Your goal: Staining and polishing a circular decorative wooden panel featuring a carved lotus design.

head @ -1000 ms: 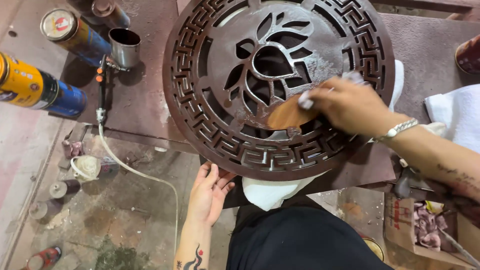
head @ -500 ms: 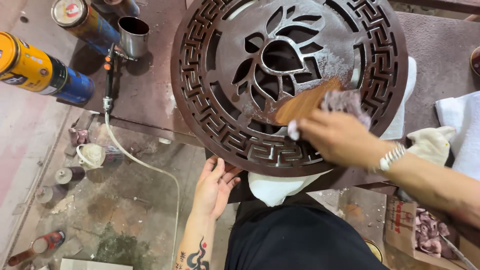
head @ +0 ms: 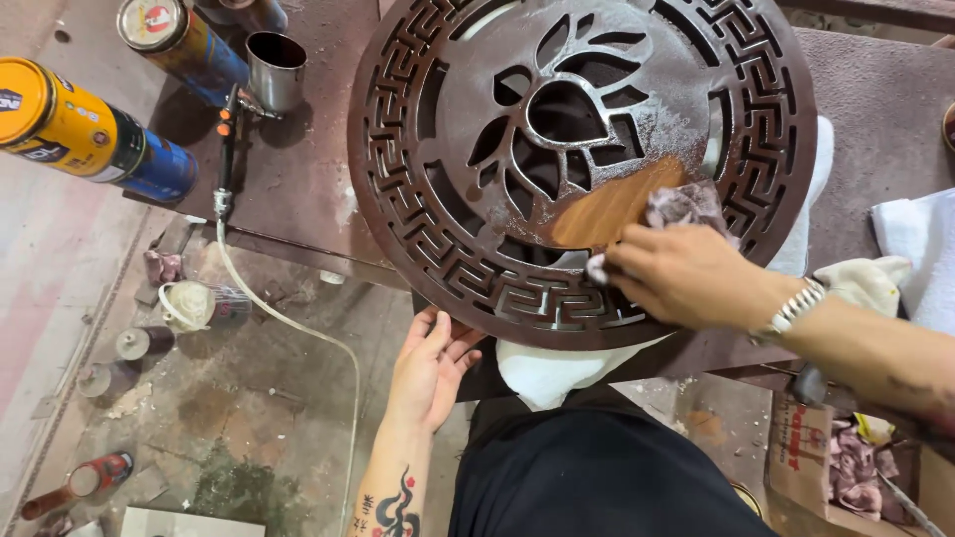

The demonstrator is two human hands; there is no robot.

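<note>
A round dark brown metal panel, cut through with a flower in the middle and a key pattern round the rim, lies on a brown worktable. My right hand presses a stained rag onto the panel's lower right part, beside a lighter rust-orange wiped patch. My left hand, fingers spread, holds the panel's near edge from underneath.
Two yellow and blue spray cans and a metal cup stand at the table's left. A spray tool with a white hose hangs down. White cloths lie right; small jars and a box sit on the floor.
My right hand has slid the rag along the panel, from lower centre toward the right, and the wiped orange patch has grown. My left hand stays under the near edge.
</note>
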